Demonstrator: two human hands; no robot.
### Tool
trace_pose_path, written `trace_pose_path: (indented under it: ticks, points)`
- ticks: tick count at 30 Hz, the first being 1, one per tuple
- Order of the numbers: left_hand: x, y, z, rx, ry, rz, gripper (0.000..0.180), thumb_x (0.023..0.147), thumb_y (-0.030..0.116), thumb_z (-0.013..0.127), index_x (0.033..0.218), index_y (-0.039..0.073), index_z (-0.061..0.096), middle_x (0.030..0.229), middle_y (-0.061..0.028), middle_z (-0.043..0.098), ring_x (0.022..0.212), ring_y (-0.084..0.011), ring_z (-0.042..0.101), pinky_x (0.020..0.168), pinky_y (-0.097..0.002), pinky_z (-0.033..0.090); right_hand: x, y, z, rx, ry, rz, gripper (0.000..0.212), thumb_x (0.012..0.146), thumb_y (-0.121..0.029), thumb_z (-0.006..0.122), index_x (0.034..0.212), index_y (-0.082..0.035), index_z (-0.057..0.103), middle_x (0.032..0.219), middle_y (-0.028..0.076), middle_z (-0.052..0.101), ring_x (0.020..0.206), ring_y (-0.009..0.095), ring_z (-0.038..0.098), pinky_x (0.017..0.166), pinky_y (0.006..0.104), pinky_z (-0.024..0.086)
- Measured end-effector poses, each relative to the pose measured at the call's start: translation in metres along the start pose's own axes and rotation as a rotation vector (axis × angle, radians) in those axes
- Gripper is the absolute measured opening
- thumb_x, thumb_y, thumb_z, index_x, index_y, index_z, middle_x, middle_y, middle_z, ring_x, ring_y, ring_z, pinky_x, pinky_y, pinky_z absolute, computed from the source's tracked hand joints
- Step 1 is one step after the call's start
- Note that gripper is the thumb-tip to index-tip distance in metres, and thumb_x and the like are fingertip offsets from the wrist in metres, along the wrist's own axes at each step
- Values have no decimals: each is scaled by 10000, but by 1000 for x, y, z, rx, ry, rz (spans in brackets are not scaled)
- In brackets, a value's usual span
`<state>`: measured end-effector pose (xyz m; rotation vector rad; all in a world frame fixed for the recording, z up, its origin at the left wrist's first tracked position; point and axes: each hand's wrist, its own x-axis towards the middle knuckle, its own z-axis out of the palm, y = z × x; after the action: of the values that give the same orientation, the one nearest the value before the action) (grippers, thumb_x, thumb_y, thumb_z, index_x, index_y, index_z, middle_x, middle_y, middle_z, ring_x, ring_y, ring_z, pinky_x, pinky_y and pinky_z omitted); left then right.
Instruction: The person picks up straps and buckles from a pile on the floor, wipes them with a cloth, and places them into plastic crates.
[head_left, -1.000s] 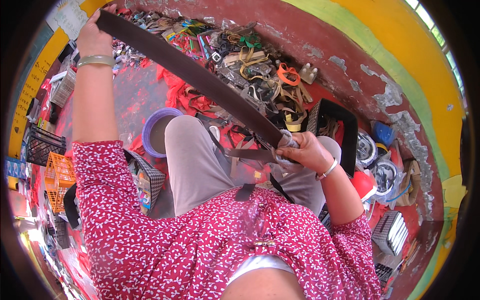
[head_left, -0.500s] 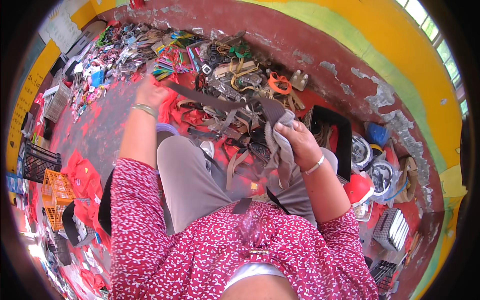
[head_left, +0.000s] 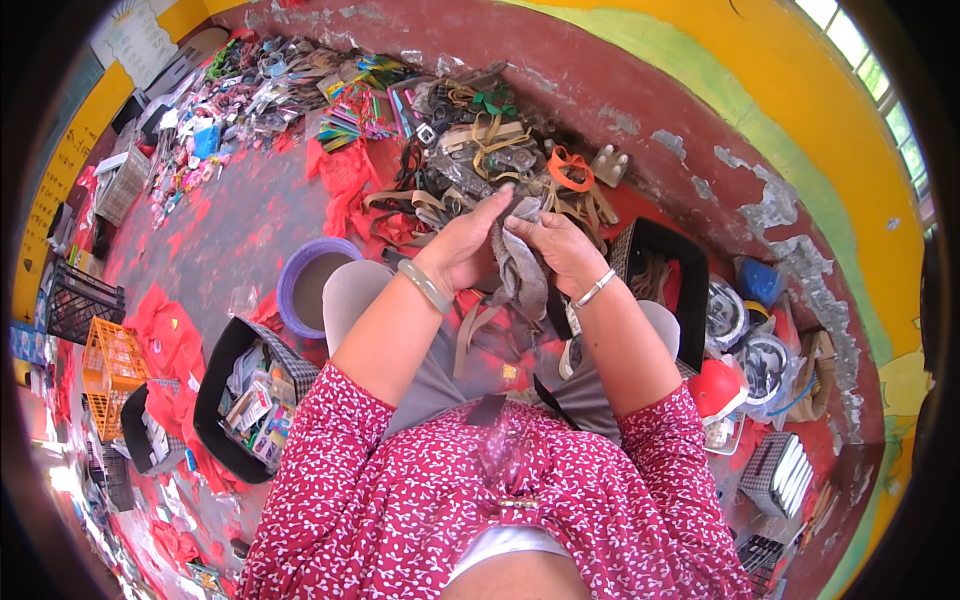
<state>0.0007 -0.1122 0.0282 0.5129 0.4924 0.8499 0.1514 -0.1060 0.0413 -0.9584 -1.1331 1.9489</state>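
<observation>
- While our right hand (head_left: 562, 247) grips a grey cloth (head_left: 522, 275) with its thumb pressed on the upper folds, the cloth's lower end hangs between our knees.
- Our left hand (head_left: 468, 245) is just beside the cloth, its fingers stretched toward the far side; we cannot tell whether they grasp anything behind the folds.
- We see the cloth in front of us, between our two hands, on the near side of a heap of straps (head_left: 490, 140).
- On that heap's right part we have a coiled orange strap (head_left: 570, 170), near the maroon wall (head_left: 650, 110) with its flaking paint.
- Left of the heap we see crumpled red plastic sheeting (head_left: 345, 180) on the floor.
- Just beside our left knee is a round purple-rimmed basin (head_left: 289, 285) with something greyish-brown inside.
- Nearer to us on the left, a checked basket (head_left: 212, 400) with a black rim holds small packages; farther left we see an orange crate (head_left: 110, 360).
- Beside our right knee is another black-rimmed basket (head_left: 693, 300), strips of material lying within.
</observation>
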Motion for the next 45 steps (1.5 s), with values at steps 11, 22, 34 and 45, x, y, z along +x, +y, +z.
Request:
trace_pose_path:
  ticks: [11, 22, 34, 45]
  points:
    - [14, -7, 22, 197, 219, 402, 420, 918, 327, 438, 1028, -56, 571, 1000, -140, 612, 887, -204, 593, 824, -329, 465, -9, 3, -6, 35, 26, 44, 133, 807, -126, 636, 890, -23, 622, 803, 28, 624, 694, 113, 586, 626, 255, 467]
    - [27, -2, 17, 155, 320, 419, 374, 915, 241, 404, 965, -91, 569, 944, -185, 625, 893, -258, 608, 819, -333, 473, -31, 13, -8, 36, 16, 105, 109, 828, -100, 599, 863, 1, 621, 784, 65, 641, 664, 134, 607, 613, 263, 495]
    - [36, 69, -19, 139, 489, 544, 382, 913, 245, 357, 900, -67, 578, 878, -189, 631, 831, -286, 611, 747, -343, 482, -74, 45, -13, -154, 22, 202, 109, 795, -112, 642, 794, -3, 634, 719, 46, 634, 579, 110, 581, 541, 244, 476]
    - [44, 124, -85, 31, 632, 580, 390, 937, 234, 302, 897, -88, 519, 888, -210, 610, 822, -300, 615, 777, -366, 504, -145, 54, -45, -479, 34, 261, 130, 783, -122, 657, 822, 2, 645, 721, 4, 616, 629, 64, 540, 581, 215, 454]
